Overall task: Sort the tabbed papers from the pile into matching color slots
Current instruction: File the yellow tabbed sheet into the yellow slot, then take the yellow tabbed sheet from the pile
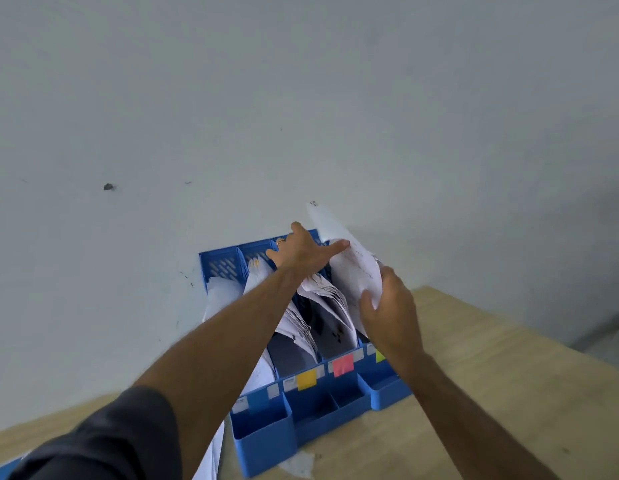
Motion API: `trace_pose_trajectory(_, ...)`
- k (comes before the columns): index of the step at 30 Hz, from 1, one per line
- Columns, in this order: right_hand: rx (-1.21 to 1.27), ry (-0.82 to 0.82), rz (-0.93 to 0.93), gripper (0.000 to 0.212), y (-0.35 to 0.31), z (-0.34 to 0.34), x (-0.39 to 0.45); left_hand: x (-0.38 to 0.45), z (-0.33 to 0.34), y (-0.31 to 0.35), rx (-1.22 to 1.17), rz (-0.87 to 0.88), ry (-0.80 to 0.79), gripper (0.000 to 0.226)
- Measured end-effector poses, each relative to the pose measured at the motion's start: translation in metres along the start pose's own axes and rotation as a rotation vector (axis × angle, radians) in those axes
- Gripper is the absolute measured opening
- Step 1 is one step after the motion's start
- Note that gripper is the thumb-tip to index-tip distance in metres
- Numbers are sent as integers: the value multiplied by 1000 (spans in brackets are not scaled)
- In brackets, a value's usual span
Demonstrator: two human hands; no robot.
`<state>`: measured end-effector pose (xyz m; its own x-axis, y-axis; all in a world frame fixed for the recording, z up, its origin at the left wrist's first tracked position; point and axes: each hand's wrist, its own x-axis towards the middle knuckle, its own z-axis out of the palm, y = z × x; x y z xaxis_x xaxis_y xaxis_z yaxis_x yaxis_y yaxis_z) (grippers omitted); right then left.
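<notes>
you're mid-filing: your right hand (387,306) grips a paper (349,265) over the organizer (263,427), just above the green-tab slot (380,355). left hand (301,251), fingers spread, steadies the paper's top. next i'd guess slide it straight down.

The file holder (303,415) is bright blue, and its back wall has a pattern of slanted slots. On its front are small sticky tabs: a yellow tab (306,379), a pink-red tab (343,364) and a yellow-green tab (380,356). The papers (349,271) are white with faint grey print. The counter (474,393) is light tan wood. The wall (301,98) is pale grey-white with a few dark marks. The sleeve (103,441) is dark grey.
</notes>
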<state>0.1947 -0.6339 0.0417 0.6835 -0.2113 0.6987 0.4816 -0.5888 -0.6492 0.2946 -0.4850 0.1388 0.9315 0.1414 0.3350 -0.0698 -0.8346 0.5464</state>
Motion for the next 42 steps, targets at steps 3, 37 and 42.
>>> trace_pose_trajectory(3,-196,-122,156,30,16,-3,2,0,-10,0,-34,134,86,117)
trace_pose_trajectory(37,-411,-72,228,21,47,13,15,-6,3,4,422,419,-194,52)
trace_pose_trajectory(42,-200,28,39,21,10,15,-4,-34,-19,-19,294,468,-119,68)
